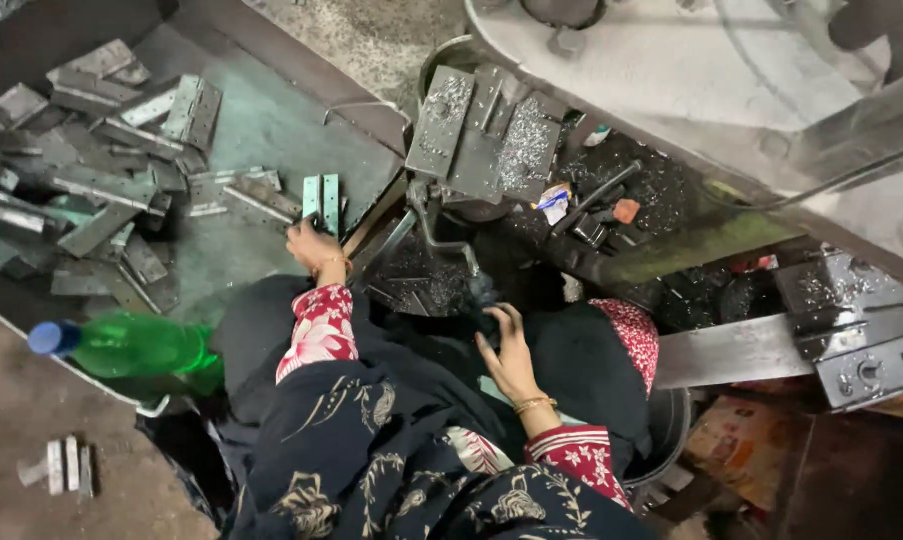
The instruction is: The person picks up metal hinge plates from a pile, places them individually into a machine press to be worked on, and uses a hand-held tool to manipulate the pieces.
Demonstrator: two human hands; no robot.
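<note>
The left hand (311, 243) closes on a flat grey hinge (321, 197) just above it, in the tray (261, 120). The right hand (506, 345), fingers spread, touches a dark lever (481, 290).

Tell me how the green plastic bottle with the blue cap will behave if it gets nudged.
The green bottle lies on its side at the tray's edge, so it would probably roll. It looks like thin plastic, likely light and easy to shift. Its smooth round wall may be slippery to grip.
</note>
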